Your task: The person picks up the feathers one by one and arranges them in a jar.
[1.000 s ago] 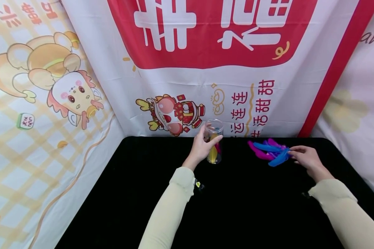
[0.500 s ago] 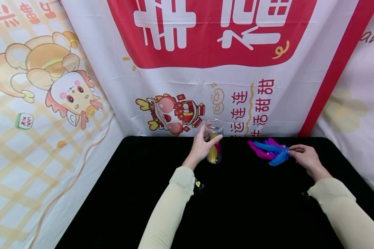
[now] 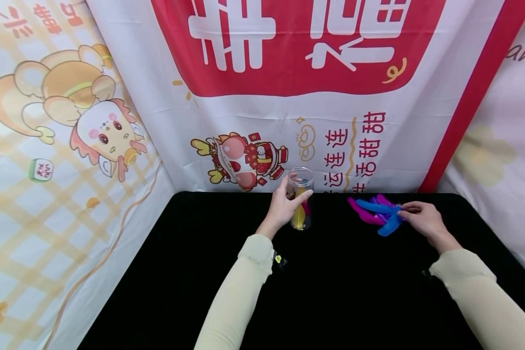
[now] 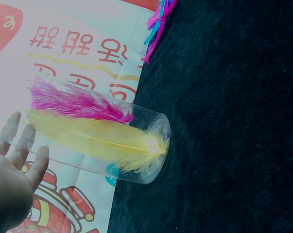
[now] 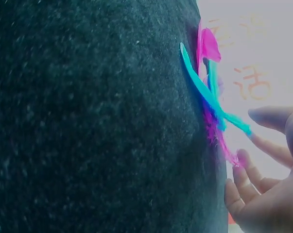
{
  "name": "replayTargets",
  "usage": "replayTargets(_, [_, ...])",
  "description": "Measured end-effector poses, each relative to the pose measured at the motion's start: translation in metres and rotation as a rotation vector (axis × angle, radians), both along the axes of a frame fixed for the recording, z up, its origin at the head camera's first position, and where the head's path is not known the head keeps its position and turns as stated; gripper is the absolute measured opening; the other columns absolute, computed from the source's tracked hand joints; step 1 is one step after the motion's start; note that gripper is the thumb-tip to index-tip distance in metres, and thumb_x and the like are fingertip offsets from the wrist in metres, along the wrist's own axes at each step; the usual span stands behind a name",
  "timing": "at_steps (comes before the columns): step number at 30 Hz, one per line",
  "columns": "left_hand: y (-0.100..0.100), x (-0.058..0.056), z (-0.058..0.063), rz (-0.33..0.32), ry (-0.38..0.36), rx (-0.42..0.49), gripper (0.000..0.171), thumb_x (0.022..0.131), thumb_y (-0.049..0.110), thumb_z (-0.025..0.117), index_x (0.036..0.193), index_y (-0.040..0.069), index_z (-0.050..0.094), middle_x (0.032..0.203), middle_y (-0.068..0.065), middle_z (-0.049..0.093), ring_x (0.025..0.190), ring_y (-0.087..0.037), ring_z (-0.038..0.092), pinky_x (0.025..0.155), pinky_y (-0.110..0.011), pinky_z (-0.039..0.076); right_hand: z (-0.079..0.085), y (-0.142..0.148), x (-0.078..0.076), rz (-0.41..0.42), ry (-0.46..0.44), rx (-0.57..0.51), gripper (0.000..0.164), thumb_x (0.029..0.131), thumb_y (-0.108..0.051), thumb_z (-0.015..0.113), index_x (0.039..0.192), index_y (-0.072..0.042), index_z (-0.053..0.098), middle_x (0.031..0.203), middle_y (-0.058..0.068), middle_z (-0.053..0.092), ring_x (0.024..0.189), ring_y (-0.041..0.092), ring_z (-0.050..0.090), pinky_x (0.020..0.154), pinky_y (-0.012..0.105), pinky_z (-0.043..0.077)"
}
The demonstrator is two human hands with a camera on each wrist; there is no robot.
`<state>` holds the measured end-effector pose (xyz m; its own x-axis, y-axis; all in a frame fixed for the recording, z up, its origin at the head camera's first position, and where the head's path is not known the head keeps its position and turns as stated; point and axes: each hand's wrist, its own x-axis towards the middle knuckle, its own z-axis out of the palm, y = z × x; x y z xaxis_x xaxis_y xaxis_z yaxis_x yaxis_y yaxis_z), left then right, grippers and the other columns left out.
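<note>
A clear plastic cylinder (image 3: 301, 178) stands upright near the table's back edge, and my left hand (image 3: 284, 201) grips it with the thumb across its front. Inside it, the left wrist view shows a yellow feather (image 4: 93, 136) and a magenta feather (image 4: 76, 102). To the right lies a loose pile of magenta and purple feathers (image 3: 363, 214) with blue feathers (image 3: 390, 226) on top. My right hand (image 3: 424, 221) is at the pile's right end. In the right wrist view, the index fingertip meets a blue feather's end (image 5: 241, 125) while the thumb stands apart from it.
A black cloth covers the table (image 3: 332, 291). Behind it hangs a white and red printed banner (image 3: 245, 114), close to the cylinder and the feathers. Printed sheets (image 3: 48, 218) also hang at the left and right sides.
My right hand has shifted slightly left over the feather pile, and the blue feathers have moved a little with it. The left hand and the cylinder have stayed in place.
</note>
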<state>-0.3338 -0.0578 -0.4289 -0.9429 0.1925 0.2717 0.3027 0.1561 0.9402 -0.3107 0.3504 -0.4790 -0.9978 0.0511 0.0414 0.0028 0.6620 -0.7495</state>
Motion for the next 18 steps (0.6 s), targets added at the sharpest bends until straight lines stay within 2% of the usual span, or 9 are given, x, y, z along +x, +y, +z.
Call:
replayTargets(2, [0.000,0.000,0.000,-0.001,-0.004,0.002,0.060,0.096,0.035,0.074,0.147,0.022,0.046,0.139,-0.009,0.060,0.129,-0.017,0.056,0.114,-0.044,0.041,0.001,-0.002,0.000,0.008,0.004,-0.001,0.047,0.102,-0.030,0.064,0.130,0.008,0.063,0.124,0.029,0.066,0.081,-0.007,0.058,0.069,0.016,0.048])
replayTargets(7, [-0.001,0.001,0.001,-0.004,0.001,0.005,0.058,0.096,0.033,0.074,0.147,0.023,0.046,0.139,-0.009,0.060,0.129,-0.016,0.056,0.114,-0.044,0.041,0.000,-0.006,-0.003,0.031,-0.011,-0.002,0.048,0.103,-0.031,0.063,0.131,0.008,0.062,0.124,0.029,0.066,0.089,0.014,0.067,0.069,0.020,0.051])
replayTargets(9, [-0.001,0.001,0.001,-0.006,0.004,0.006,0.058,0.096,0.032,0.074,0.147,0.023,0.046,0.139,-0.009,0.060,0.129,-0.016,0.056,0.114,-0.044,0.041,-0.001,-0.008,-0.004,0.029,-0.019,-0.002,0.047,0.103,-0.030,0.063,0.131,0.008,0.062,0.118,0.026,0.068,0.089,0.021,0.067,0.068,0.022,0.051])
replayTargets(14, [-0.002,0.001,0.000,-0.006,-0.002,0.003,0.060,0.095,0.037,0.075,0.146,0.025,0.046,0.137,-0.004,0.061,0.129,-0.015,0.055,0.114,-0.044,0.041,-0.002,-0.012,-0.003,0.006,-0.025,0.003,0.044,0.102,-0.026,0.064,0.129,0.008,0.063,0.105,0.018,0.072,0.086,0.024,0.067,0.067,0.025,0.051])
replayTargets(18, [-0.003,0.002,0.000,-0.005,-0.011,0.001,0.061,0.094,0.039,0.075,0.146,0.026,0.046,0.134,0.003,0.061,0.130,-0.015,0.055,0.114,-0.045,0.041,0.000,-0.012,0.000,-0.006,-0.036,0.007,0.044,0.102,-0.025,0.063,0.129,0.009,0.063,0.106,0.020,0.072,0.087,0.021,0.065,0.068,0.025,0.051])
